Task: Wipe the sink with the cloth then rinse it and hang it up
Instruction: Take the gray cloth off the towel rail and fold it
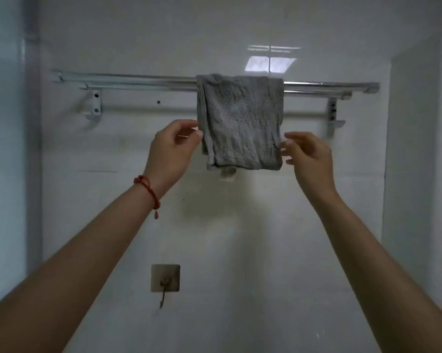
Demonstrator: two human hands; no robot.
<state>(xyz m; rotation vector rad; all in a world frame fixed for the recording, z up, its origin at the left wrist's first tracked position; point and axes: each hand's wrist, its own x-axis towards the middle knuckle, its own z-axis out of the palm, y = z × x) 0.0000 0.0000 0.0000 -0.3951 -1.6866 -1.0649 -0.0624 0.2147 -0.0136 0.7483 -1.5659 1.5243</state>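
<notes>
You have a grey cloth [240,121] with a raised, pebbled weave of paler dots; a dark blue stitch shows at its lower left corner, a small dark mark near its right edge, and an off-white tag [227,174] hangs below its hem; the rail [138,81] is bright silver metal with white brackets; the wall tiles [240,238] are glossy white, greyed in the dim light; your left wrist carries a red string bracelet [148,191] with a red bead; the adhesive hook [165,278] is a dull beige square with a metallic hook.
</notes>
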